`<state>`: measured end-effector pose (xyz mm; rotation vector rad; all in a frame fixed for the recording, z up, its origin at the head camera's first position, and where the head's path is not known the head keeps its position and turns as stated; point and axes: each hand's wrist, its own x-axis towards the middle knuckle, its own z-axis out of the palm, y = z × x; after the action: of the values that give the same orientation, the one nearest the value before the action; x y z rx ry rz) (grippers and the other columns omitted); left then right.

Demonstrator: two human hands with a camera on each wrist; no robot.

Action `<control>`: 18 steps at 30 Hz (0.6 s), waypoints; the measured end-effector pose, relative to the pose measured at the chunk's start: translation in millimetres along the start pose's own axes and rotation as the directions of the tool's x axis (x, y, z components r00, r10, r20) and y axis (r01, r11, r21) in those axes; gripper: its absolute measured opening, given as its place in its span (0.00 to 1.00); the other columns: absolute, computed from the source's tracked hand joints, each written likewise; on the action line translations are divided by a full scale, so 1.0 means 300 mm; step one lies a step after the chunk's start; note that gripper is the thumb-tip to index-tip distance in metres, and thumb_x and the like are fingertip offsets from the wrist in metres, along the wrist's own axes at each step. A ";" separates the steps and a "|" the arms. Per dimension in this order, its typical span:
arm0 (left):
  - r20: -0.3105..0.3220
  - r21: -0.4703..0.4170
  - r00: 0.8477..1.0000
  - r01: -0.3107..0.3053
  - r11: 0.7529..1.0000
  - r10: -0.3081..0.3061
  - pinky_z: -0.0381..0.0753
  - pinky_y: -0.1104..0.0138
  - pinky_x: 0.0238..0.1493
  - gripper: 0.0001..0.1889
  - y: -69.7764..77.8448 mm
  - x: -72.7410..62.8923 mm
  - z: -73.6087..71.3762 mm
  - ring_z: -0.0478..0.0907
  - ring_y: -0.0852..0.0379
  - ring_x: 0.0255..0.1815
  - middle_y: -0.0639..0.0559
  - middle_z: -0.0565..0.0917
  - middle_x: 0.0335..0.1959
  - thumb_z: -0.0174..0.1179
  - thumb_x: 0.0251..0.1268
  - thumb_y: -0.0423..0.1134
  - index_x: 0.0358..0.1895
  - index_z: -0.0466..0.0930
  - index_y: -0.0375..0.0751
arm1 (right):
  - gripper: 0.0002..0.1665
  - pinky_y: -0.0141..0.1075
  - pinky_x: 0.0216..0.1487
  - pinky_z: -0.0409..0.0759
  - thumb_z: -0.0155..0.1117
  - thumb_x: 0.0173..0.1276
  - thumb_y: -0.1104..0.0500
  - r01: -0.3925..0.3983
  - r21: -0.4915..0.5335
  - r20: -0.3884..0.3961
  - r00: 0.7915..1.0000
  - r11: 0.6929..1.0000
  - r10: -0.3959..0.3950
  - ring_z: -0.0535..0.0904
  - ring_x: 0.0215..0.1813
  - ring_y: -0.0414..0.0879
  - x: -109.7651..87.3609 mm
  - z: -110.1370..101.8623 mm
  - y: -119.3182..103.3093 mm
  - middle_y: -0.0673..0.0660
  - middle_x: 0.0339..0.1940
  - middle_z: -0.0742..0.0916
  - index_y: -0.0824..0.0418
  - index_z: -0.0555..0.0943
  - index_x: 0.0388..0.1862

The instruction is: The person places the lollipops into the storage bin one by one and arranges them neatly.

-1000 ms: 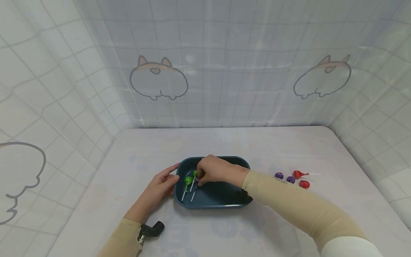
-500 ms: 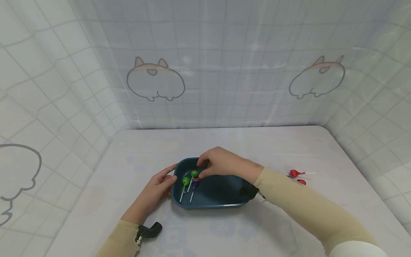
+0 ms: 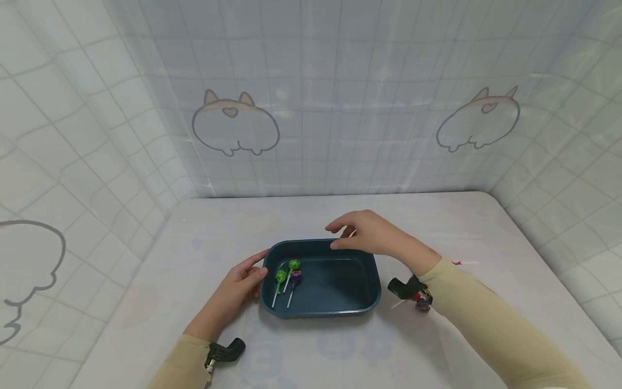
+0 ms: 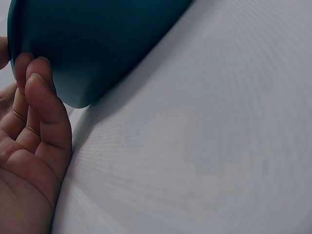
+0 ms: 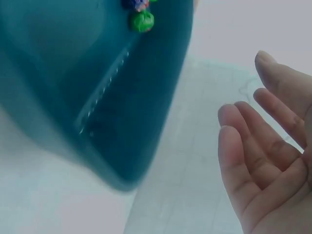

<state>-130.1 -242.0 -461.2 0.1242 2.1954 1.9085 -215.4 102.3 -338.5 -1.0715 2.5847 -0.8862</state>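
Observation:
My left hand (image 3: 238, 283) grips the left end of a dark teal tray (image 3: 340, 283), thumb at the rim and fingers against the outer wall in the left wrist view. Two green lollipops (image 3: 280, 276) and a purple lollipop (image 3: 296, 277) lie at the tray's left side, sticks toward me. Above the back right rim hovers my right hand (image 3: 371, 232), its fingers loosely bent and apart. The right wrist view shows nothing between its fingers (image 5: 231, 146), with the tray wall beside them.
To the tray's right, a purple lollipop (image 3: 423, 302) shows partly beneath the right wrist's black camera mount (image 3: 405, 287). A red wrapper tail (image 3: 457, 263) with a white stick peeks past the sleeve. Tiled-print sheeting (image 3: 335, 108) stands behind the table.
My right hand has let go of the purple lollipop, leaving it in the tray beside the green ones. It has lifted and moved right, while the left hand has stayed at the rim.

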 end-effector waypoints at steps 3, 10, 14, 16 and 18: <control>-0.003 0.006 1.000 0.004 1.000 -0.004 0.77 0.62 0.33 0.27 -0.001 0.002 0.000 0.73 0.51 0.30 0.38 0.77 0.37 0.57 0.74 0.48 0.74 0.64 0.57 | 0.26 0.34 0.46 0.80 0.71 0.65 0.47 -0.004 0.002 -0.039 0.999 1.000 0.004 0.82 0.46 0.35 -0.030 -0.022 0.023 0.44 0.55 0.84 0.50 0.81 0.61; 0.003 0.007 1.000 -0.001 1.000 0.001 0.77 0.62 0.33 0.27 -0.004 0.007 0.000 0.73 0.52 0.30 0.37 0.77 0.38 0.56 0.74 0.48 0.74 0.64 0.55 | 0.25 0.36 0.45 0.81 0.72 0.64 0.47 -0.048 0.044 -0.096 0.994 0.998 0.052 0.82 0.45 0.35 -0.116 -0.050 0.081 0.44 0.55 0.84 0.50 0.82 0.59; -0.008 -0.001 1.000 0.006 1.000 -0.006 0.77 0.62 0.32 0.28 -0.001 0.010 0.003 0.73 0.51 0.30 0.39 0.77 0.37 0.57 0.73 0.49 0.73 0.65 0.57 | 0.24 0.37 0.45 0.81 0.72 0.64 0.48 -0.093 0.065 -0.130 0.986 0.994 0.101 0.83 0.46 0.38 -0.174 -0.059 0.120 0.48 0.55 0.84 0.51 0.83 0.59; -0.011 -0.006 1.000 0.015 1.000 -0.015 0.77 0.62 0.32 0.27 0.000 0.011 0.004 0.73 0.51 0.30 0.40 0.77 0.37 0.58 0.73 0.50 0.73 0.65 0.59 | 0.25 0.39 0.46 0.81 0.72 0.65 0.49 -0.119 0.073 -0.150 0.980 0.990 0.129 0.83 0.47 0.40 -0.203 -0.062 0.145 0.50 0.56 0.84 0.52 0.82 0.59; -0.013 -0.007 1.000 0.019 1.000 -0.019 0.77 0.62 0.32 0.27 0.002 0.011 0.004 0.73 0.51 0.30 0.40 0.77 0.37 0.58 0.73 0.50 0.73 0.66 0.60 | 0.25 0.40 0.47 0.81 0.71 0.65 0.48 -0.150 0.077 -0.171 0.972 0.986 0.161 0.83 0.49 0.42 -0.232 -0.063 0.173 0.51 0.56 0.84 0.52 0.82 0.60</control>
<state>-133.0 -240.2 -461.2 0.0900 2.1899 1.9126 -202.8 188.3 -357.1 -0.7933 2.7170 -1.0597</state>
